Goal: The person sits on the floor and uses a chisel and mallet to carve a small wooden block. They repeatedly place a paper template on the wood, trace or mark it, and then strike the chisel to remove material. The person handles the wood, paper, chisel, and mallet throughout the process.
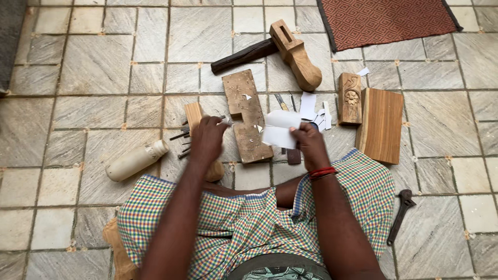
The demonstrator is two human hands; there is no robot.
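Grey stone-tile floor (98,62), veined, with pale grout; a red patterned mat (384,18) is cut off at the far edge. The person sits on the floor, checked cloth (244,218) over the legs. Right hand (310,142): fingers closed on a white paper piece (279,132), held just above the near end of a notched wooden board (246,114). Left hand (206,139): blurred, curled near small metal tools (182,142); cannot tell what the fingers close on, if anything. Far: wooden mallet (290,52), dark handle. Right: carved wood block (350,97), plain plank block (380,124), paper scraps (316,111). Left: cream bottle (136,161) lying flat. Near right: dark wrench (400,215).
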